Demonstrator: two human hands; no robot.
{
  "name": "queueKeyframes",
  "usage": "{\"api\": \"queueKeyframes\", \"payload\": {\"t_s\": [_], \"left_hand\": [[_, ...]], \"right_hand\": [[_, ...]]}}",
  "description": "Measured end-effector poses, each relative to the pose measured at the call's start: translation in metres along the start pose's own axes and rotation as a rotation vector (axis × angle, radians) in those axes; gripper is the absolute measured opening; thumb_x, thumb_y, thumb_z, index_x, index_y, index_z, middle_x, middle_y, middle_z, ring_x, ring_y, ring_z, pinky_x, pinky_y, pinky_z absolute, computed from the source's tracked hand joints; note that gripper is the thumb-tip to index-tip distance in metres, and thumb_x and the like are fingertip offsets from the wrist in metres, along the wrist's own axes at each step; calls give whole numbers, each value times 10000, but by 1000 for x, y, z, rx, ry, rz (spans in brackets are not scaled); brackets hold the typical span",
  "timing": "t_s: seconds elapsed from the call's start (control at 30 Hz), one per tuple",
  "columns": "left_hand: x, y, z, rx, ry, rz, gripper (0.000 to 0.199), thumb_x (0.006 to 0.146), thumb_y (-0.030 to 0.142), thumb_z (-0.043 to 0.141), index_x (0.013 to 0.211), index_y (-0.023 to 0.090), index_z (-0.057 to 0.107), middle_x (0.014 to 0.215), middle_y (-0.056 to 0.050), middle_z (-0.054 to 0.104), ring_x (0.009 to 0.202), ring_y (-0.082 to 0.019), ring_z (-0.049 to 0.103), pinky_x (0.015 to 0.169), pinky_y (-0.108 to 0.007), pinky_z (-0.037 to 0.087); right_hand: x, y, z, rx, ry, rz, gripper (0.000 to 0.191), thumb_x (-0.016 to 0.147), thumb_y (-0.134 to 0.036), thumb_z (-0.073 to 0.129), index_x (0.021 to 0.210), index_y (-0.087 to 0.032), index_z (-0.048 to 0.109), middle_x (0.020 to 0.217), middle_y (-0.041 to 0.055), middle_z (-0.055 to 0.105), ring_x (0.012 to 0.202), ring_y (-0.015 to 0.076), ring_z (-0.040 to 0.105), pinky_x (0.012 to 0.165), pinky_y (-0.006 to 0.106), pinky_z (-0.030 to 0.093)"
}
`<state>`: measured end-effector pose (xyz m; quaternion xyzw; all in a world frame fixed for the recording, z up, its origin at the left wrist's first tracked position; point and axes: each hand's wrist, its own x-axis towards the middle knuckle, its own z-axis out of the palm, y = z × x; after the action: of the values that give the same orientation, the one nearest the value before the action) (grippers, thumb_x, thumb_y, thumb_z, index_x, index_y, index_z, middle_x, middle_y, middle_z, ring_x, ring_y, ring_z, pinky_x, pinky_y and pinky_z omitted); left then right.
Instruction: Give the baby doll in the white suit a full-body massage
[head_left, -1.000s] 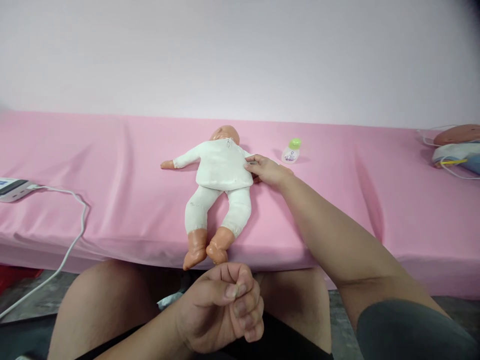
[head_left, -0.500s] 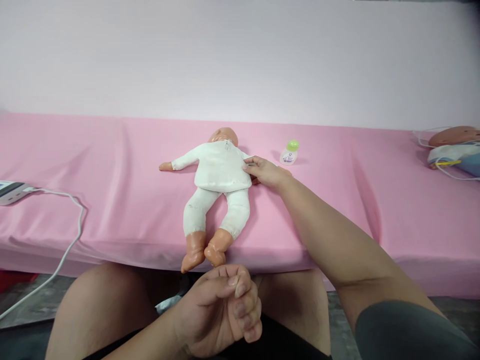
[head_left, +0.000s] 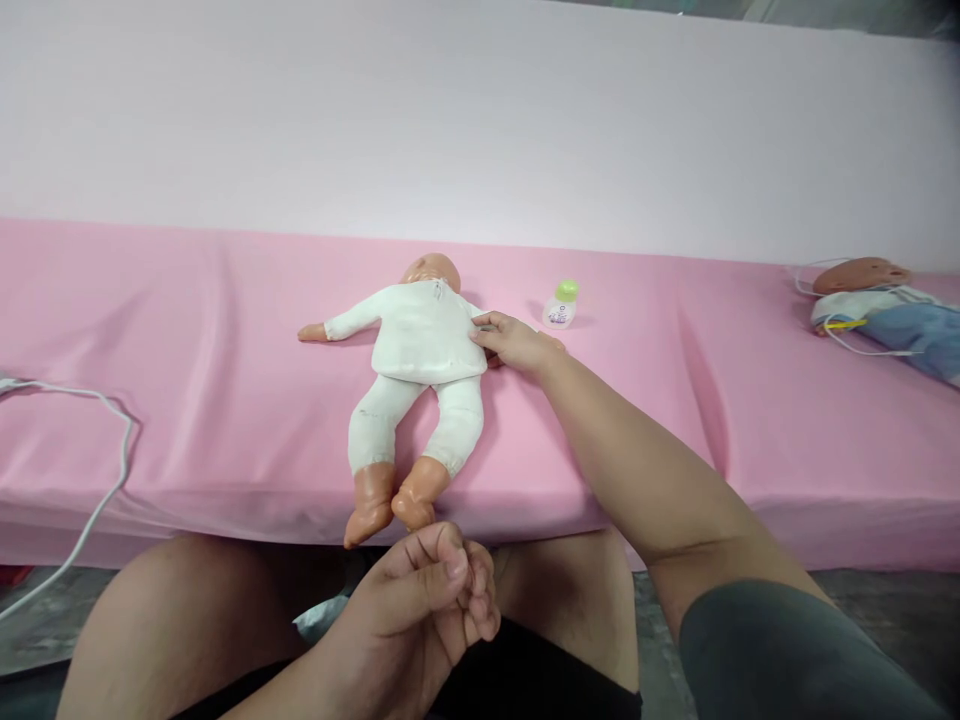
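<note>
A baby doll (head_left: 429, 335) with a white cloth body lies on its back, its head toward the wall and its bare feet at the front edge of the pink-covered surface. My right hand (head_left: 516, 343) rests against the doll's side by its arm, fingers stretched out and touching the white cloth; the fingers nearest the surface are partly hidden. Below the doll's feet, over my lap, my left hand (head_left: 439, 600) is palm up with curled fingers and the thumb against them; nothing shows in it. A small clear bottle with a green cap (head_left: 561, 306) stands just beyond my right hand.
At the far right lies a second doll (head_left: 900, 315) in blue and white, with thin white tubing and a yellow piece on it. A white cable (head_left: 112, 485) runs off the left front edge. The pink sheet (head_left: 247, 400) ends at a pale wall (head_left: 375, 120).
The view has turned slightly right, so everything sits further left and more of the second doll shows. My left fingers have shifted a little and stay curled. My right hand remains at the doll's side.
</note>
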<state>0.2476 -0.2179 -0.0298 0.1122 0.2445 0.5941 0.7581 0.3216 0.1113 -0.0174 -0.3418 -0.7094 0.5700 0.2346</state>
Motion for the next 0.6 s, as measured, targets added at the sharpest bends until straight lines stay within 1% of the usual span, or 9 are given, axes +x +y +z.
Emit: {"api": "queueKeyframes", "payload": {"t_s": [0.13,0.23,0.37,0.43,0.5,0.53,0.6], "left_hand": [[0,0,1,117,80,22,220,843,239,821,741,151,646,752,-30,656,644,-119,609,673,-252,474],[0,-2,2,188,126,46,265,843,278,829,732,156,622,752,-27,667,639,-119,612,678,-259,479],[-1,-2,6,248,134,53,298,848,321,830,755,168,592,765,-27,674,653,-126,620,685,-270,483],[-2,-5,5,285,127,41,319,850,350,829,767,173,578,785,-34,684,671,-129,627,688,-268,479],[-3,-12,-3,350,115,18,343,866,400,811,777,176,567,801,-43,695,682,-130,629,688,-265,470],[-3,-17,-10,399,101,0,352,872,431,801,792,177,570,809,-49,701,686,-131,628,689,-265,466],[-2,-29,-30,523,57,-38,386,863,513,789,843,181,592,821,-57,707,687,-132,619,693,-269,455]], "right_hand": [[2,4,-1,11,-5,-11,369,954,-398,706,1264,-230,597,1064,81,747,782,167,677,707,314,582],[6,9,-3,1,-8,-19,412,949,-427,709,1292,-232,592,1054,84,748,778,173,681,715,325,587],[11,14,-6,-5,-7,-24,441,933,-461,723,1294,-241,599,1055,82,748,784,179,686,713,325,592],[12,15,-6,0,-6,-22,438,927,-454,731,1289,-244,604,1046,80,749,776,176,681,706,319,592],[13,15,-6,-1,-4,-18,439,923,-447,736,1290,-246,605,1032,77,751,765,174,678,699,316,591],[12,15,-6,-1,-2,-19,436,923,-449,736,1289,-250,607,1034,76,752,766,175,680,698,316,592],[12,15,-5,11,-2,-28,425,922,-455,735,1277,-256,613,1043,71,749,773,178,683,695,316,593]]}}
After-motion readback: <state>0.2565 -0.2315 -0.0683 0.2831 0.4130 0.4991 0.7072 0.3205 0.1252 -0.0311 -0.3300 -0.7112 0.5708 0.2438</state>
